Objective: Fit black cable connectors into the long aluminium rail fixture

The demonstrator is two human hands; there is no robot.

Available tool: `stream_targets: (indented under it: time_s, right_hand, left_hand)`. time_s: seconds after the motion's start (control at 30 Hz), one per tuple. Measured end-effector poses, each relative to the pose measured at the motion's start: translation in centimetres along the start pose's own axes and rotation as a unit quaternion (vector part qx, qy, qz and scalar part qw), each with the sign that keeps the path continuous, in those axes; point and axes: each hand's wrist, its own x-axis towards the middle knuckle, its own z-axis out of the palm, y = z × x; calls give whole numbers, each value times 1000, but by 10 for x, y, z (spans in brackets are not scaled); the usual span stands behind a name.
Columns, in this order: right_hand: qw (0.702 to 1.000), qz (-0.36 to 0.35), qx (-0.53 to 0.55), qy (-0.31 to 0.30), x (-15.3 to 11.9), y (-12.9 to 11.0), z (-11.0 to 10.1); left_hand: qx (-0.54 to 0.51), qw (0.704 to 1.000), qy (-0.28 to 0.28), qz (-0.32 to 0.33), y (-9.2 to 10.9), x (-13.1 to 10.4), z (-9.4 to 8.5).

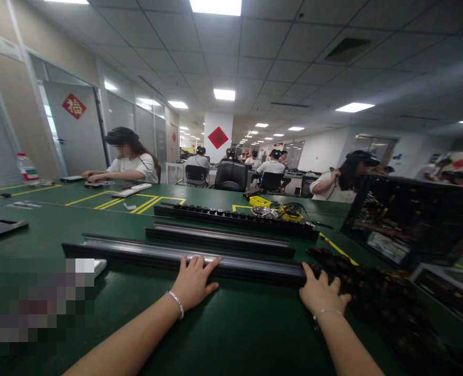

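Note:
A long black rail with a shiny grey channel [137,251] lies across the green table in front of me. My left hand [192,282] rests its spread fingertips on the rail's middle. At the rail's right end is my right hand [323,295], fingers apart, its index fingertip at the rail and the others by a heap of small black parts [388,297]. Behind lies a shorter rail of similar look [223,237]. Farther back, a third black strip [200,211] carries a row of small black and silvery pieces. The heap is blurred, so single parts cannot be told.
An open computer case [411,219] stands at the right, with a grey-framed box [450,292] before it. Yellow trays [259,201], a metal dish [264,212] and cables lie beyond the strips. A person [133,162] works across the table at left, near a bottle [27,169].

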Motion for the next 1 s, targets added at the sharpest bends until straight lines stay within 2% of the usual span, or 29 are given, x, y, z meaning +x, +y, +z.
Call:
stream_targets:
  time_s: [0.47,1.0]
  right_hand:
    - [1000,-4,-9,-2,3,4,1]
    - [1000,-1,3,9,5,9,0]
  left_hand:
    - [-8,1000,-21,-8,1,0,-3]
    - [-6,1000,-15,-5,1,0,-4]
